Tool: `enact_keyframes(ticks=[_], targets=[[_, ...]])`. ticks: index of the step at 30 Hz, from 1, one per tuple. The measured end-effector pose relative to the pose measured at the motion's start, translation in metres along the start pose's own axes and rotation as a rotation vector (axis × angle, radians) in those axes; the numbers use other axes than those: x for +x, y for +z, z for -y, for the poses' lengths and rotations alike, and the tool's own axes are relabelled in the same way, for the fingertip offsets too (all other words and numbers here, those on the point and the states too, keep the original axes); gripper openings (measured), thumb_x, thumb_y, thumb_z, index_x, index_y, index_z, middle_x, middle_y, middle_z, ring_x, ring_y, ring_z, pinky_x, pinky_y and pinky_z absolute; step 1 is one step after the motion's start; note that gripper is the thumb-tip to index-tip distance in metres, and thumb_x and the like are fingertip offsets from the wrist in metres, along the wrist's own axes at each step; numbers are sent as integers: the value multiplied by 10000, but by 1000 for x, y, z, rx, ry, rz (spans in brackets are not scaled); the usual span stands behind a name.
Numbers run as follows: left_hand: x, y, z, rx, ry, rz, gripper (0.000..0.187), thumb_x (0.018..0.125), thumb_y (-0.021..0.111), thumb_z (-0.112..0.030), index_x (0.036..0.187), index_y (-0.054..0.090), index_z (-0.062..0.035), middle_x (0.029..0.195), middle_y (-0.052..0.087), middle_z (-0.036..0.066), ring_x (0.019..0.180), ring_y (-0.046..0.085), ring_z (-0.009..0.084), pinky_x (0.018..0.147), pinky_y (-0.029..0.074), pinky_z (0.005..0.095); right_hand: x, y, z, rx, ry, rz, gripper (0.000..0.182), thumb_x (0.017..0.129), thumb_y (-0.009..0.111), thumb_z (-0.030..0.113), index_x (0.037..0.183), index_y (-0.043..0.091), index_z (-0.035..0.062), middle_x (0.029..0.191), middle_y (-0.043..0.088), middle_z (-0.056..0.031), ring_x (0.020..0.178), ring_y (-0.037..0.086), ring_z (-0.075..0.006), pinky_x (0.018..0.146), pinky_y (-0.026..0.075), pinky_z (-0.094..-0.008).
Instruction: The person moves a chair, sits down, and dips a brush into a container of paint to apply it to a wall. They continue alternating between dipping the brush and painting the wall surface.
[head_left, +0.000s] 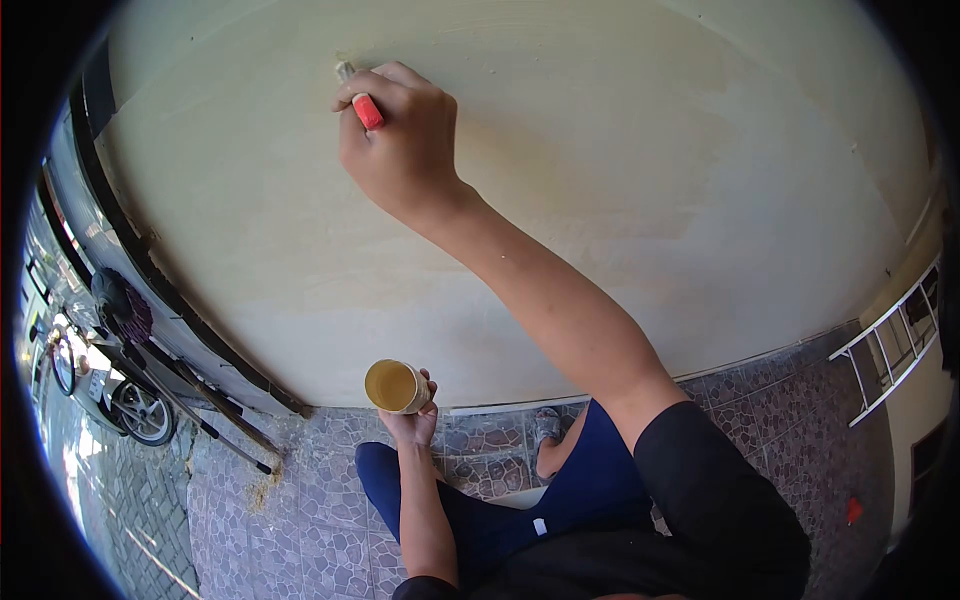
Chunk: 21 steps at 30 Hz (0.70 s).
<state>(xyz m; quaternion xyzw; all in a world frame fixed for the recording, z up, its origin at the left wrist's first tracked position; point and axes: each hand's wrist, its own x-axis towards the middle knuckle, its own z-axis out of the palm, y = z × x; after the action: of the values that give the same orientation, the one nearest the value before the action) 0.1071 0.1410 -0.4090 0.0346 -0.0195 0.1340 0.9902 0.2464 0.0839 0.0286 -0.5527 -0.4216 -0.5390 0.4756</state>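
My right hand (405,140) is raised against the wall (560,150), its fingers closed round a paintbrush (368,111) with a red handle end. The pale bristle end of the brush meets the wall at the upper left. Lower down, my left hand (415,420) grips a cup (392,386) from its right side and below. Yellowish liquid shows inside the cup, which is tipped a little towards me. Damp-looking darker patches spread over the cream wall around and right of the brush.
A white ladder (885,340) leans at the right. At the left are a dark-edged gate (150,250), a long-handled broom (190,415) and a parked motorbike (140,410). Patterned stone-look tiles (320,500) cover the floor. A small red object (854,511) lies at the lower right.
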Motion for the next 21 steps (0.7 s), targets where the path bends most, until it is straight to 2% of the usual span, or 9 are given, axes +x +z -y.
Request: enact_keyframes(ticks=[3, 4, 7, 11, 13, 14, 16, 19, 21], targets=[[0, -9, 0, -13, -48, -2, 532, 995, 535, -529, 1334, 643, -133, 1259, 638, 239, 1035, 667, 398, 506, 484, 254, 17, -9, -23, 118, 33, -115, 108, 758, 661, -25, 733, 685, 77, 692, 671, -119, 703, 670, -358, 626, 533, -439], [-1, -9, 1, -18, -53, -2, 532, 995, 535, -529, 1334, 643, -133, 1259, 638, 239, 1035, 667, 398, 506, 484, 254, 19, -30, -38, 121, 162, -114, 92, 783, 678, -18, 752, 703, 65, 747, 719, -137, 723, 706, -349, 659, 555, -407], [-6, -11, -5, -30, -46, 13, 563, 989, 537, -551, 1344, 636, -126, 1285, 626, 240, 1044, 664, 400, 517, 493, 263, 18, -111, -84, 102, 247, -209, 74, 883, 749, 39, 814, 730, 20, 763, 747, -54, 695, 707, -141, 657, 540, -288], [-21, 1, -12, -28, -21, 2, 558, 1010, 493, -532, 1335, 639, -102, 1262, 652, 258, 1008, 693, 415, 501, 517, 290, 24, -183, -82, -221, 261, -403, 66, 870, 719, 7, 813, 748, 24, 769, 747, -75, 695, 710, -176, 659, 552, -312], [-26, 6, -15, -41, -7, -20, 534, 1032, 453, -500, 1316, 652, -94, 1227, 683, 272, 965, 722, 425, 479, 534, 307, 29, -188, -75, -594, 301, -430, 83, 858, 710, 14, 800, 759, 46, 751, 742, -115, 687, 716, -255, 646, 549, -364], [-27, 6, -16, -32, 0, -31, 536, 1034, 452, -501, 1317, 651, -93, 1229, 683, 274, 967, 723, 427, 475, 532, 305, 34, -175, -78, -616, 208, -418, 86, 804, 698, 17, 751, 744, 68, 755, 726, -158, 679, 693, -355, 626, 530, -420], [-27, 7, -19, -19, 6, -38, 537, 1035, 452, -502, 1319, 650, -92, 1231, 682, 276, 969, 723, 428, 472, 531, 303, 42, -126, -65, -589, 25, -334, 66, 746, 689, 16, 719, 702, 75, 745, 697, -161, 698, 671, -391, 613, 511, -453], [-25, 8, -17, -10, 13, -26, 540, 1035, 453, -507, 1320, 649, -92, 1236, 680, 278, 974, 723, 430, 467, 526, 296, 41, -31, -28, -266, -145, -179, 60, 727, 699, 31, 707, 675, 83, 725, 636, -137, 681, 625, -379, 619, 486, -497], [-22, 10, -13, -21, 8, -8, 539, 1032, 463, -511, 1322, 646, -95, 1237, 677, 269, 971, 718, 416, 467, 521, 287, 32, 17, 5, -63, -65, 13, 103, 746, 692, 23, 696, 722, 108, 725, 655, -160, 700, 650, -357, 632, 514, -477]])
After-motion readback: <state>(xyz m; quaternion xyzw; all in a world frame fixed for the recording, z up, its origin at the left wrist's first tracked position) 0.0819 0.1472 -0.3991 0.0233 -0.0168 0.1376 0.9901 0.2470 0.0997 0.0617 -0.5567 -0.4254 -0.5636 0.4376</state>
